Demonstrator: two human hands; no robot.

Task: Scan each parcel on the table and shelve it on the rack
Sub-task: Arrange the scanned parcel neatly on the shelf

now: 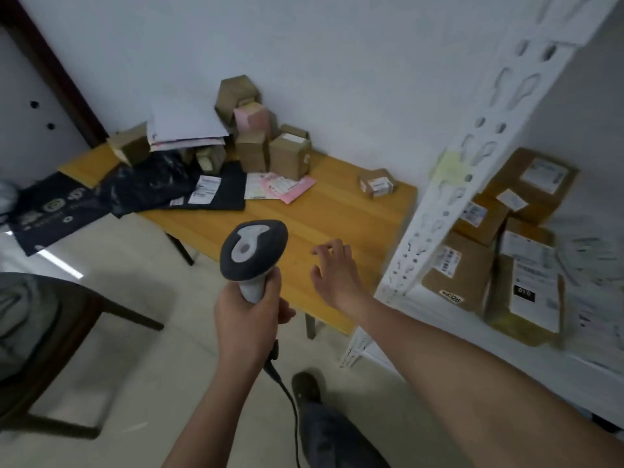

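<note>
My left hand point(251, 319) is wrapped tight around the handle of the barcode scanner point(252, 255), its dark head up and its cable point(287, 400) trailing down past my leg. My right hand point(332, 273) hangs empty over the near edge of the wooden table point(341, 211), fingers spread and loosely curled, touching nothing. One small cardboard parcel point(376, 183) sits alone near the table's right end. Further back, a heap of brown boxes point(270, 150), black mailer bags point(162, 187) and a pink envelope point(288, 187) crowds the wall. On the white rack point(472, 157) to my right, labelled cartons point(489, 251) lie on the shelf.
</note>
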